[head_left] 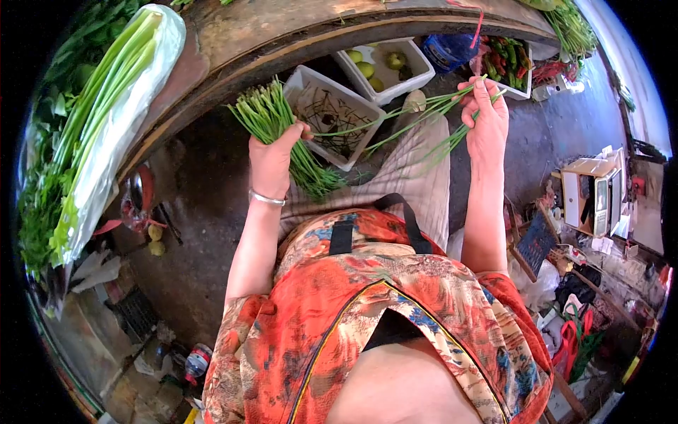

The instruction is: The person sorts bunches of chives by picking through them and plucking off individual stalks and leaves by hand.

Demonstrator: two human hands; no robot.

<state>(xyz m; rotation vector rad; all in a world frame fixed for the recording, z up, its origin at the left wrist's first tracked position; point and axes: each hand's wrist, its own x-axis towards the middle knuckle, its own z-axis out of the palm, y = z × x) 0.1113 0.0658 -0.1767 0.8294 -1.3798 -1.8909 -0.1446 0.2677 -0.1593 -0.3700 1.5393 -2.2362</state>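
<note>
My left hand is closed around a thick bunch of thin green stems. Pale cut ends point up from the fist, and the finer tips hang below it over my lap. Off to the right, my right hand pinches a few long loose green stems between thumb and fingers. These stems trail leftward over my knee toward the bunch. Between and beyond the hands stands a white foam box with brown stem scraps lying in it. Exactly which vegetable the stems are, I cannot tell.
Beyond are a white box of green round fruit, a blue water jug and a box of peppers. A wooden counter curves across the top, with bagged celery-like stalks at left. Clutter and a small cabinet stand right.
</note>
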